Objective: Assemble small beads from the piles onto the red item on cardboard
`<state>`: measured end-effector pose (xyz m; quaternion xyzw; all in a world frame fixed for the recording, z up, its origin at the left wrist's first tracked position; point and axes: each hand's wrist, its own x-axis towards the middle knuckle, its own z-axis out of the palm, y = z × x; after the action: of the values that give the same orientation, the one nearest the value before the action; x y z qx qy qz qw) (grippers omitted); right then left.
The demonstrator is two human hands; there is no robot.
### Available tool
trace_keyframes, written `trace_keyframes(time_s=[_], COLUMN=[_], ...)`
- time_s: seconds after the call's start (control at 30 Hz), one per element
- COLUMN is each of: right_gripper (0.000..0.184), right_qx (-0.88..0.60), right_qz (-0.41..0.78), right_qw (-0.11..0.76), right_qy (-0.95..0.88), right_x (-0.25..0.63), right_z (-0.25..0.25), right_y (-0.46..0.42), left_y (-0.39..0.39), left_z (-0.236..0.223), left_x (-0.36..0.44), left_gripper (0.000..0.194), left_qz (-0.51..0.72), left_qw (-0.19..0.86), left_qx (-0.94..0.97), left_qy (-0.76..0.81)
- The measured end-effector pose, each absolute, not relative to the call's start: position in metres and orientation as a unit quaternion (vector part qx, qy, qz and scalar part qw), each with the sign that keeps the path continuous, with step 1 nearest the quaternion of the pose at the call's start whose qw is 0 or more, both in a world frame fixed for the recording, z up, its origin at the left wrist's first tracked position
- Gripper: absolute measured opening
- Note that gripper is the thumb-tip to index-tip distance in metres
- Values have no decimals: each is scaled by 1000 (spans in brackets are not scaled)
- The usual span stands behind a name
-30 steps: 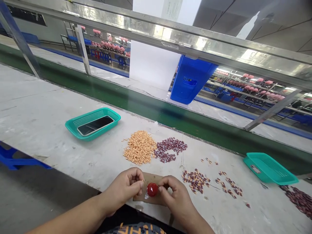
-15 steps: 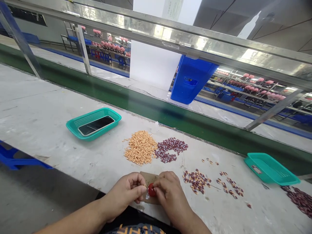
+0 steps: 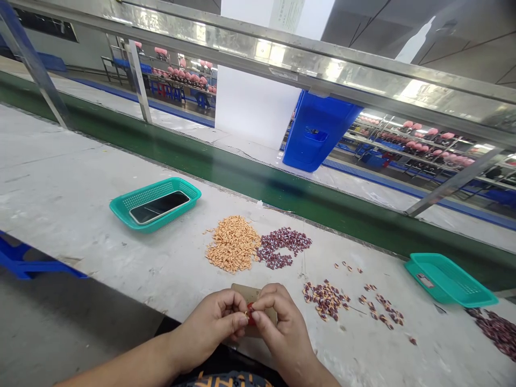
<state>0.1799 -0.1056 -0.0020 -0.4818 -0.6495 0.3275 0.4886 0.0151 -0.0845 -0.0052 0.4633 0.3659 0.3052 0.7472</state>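
My left hand [image 3: 217, 321] is closed in a pinch on a small tan piece [image 3: 246, 313] at its fingertips. Close beside it, my right hand [image 3: 282, 325] pinches thumb against forefinger; whatever lies between them is too small to make out. A round red object [image 3: 250, 307], mostly covered by the fingers, shows between both hands. Beneath it is a piece of brown cardboard [image 3: 246, 291] at the table's near edge. Ahead of my hands lie a heap of small tan pieces [image 3: 233, 244] and a heap of dark purple pieces [image 3: 288, 239].
Right of my hands is a pile of two-coloured pieces [image 3: 325, 300], with more scattered beyond. A green basket [image 3: 181, 214] holding a phone [image 3: 161, 207] stands left; another green basket [image 3: 451, 279] stands right. A green belt [image 3: 242, 167] runs behind, below a metal rail.
My hands have come closer together, the left shifting right until the fingertips almost meet. The red object is now more covered by my fingers.
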Motion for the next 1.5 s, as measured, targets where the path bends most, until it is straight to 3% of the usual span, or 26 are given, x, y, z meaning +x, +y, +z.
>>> trace_keyframes(time_s=[0.6, 0.87, 1.13, 1.23, 1.33, 1.5], right_gripper=[11, 10, 8, 10, 12, 20], right_qx=[-492, -473, -500, -575, -662, -688], right_qz=[328, 346, 299, 200, 71, 25], right_qw=[481, 452, 435, 365, 216, 161], right_qy=[-648, -672, -686, -704, -714, -707], right_x=[177, 181, 195, 230, 275, 297], right_z=[-4, -3, -3, -4, -5, -3], right_y=[-111, -113, -108, -98, -93, -81], left_y=[-85, -86, -78, -73, -65, -49], left_z=[-6, -6, -6, -3, 1, 7], left_x=[15, 12, 18, 14, 3, -13], left_gripper=[23, 19, 23, 34, 30, 23], left_qz=[350, 313, 316, 351, 383, 434], left_qw=[724, 729, 746, 735, 693, 637], left_qx=[483, 488, 494, 481, 473, 465], left_qy=[345, 363, 316, 323, 385, 435])
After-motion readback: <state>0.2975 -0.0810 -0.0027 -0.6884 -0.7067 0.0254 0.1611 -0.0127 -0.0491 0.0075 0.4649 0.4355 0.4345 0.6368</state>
